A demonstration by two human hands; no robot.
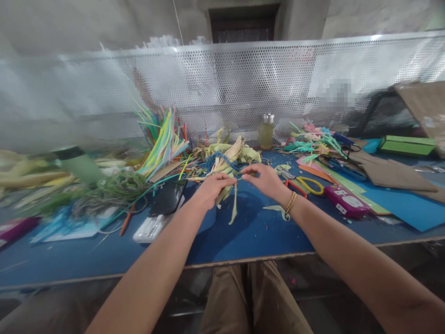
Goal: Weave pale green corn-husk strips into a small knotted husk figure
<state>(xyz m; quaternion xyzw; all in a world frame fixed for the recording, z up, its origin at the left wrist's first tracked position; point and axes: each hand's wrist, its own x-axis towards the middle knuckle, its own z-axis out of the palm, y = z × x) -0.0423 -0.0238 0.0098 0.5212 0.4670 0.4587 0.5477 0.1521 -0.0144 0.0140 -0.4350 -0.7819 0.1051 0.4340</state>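
Note:
My left hand (212,187) grips a bundle of pale green corn-husk strips (226,192) above the blue table (250,232); loose ends hang down from my fist. My right hand (266,180), with a gold bracelet at the wrist, pinches the same strips from the right, its fingertips meeting my left hand. Behind both hands lies a heap of husks (225,155) with a blue cord in it.
Yellow-handled scissors (306,183) lie right of my right hand, then a pink box (346,200) and coloured paper sheets (399,204). A black phone (168,197), a white case (149,228), coloured straws (162,139) and a green bottle (81,164) lie left. A perforated metal screen (243,83) closes the back.

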